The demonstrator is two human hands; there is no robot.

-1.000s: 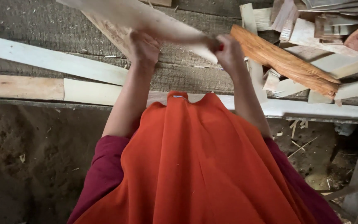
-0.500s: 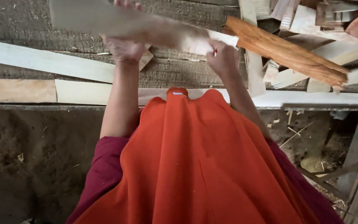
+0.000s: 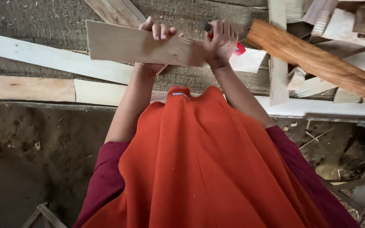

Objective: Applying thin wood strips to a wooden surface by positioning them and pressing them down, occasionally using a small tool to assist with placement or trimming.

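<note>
My left hand grips a flat pale wooden board from behind, fingers curled over its top edge. The board lies level above the workbench. My right hand is closed around a red-handled tool at the board's right end; the tool's working end is hidden by the fingers. Both arms reach forward over an orange cloth covering my front.
A long reddish-brown wood piece lies slanted at the right. Pale planks lie across the sawdust-covered bench, with a heap of offcuts at the upper right. Below the bench edge is a dirt floor.
The board has turned from tilted to level and moved lower and left in view. Both hands stayed on it, the right still holding the red tool.
</note>
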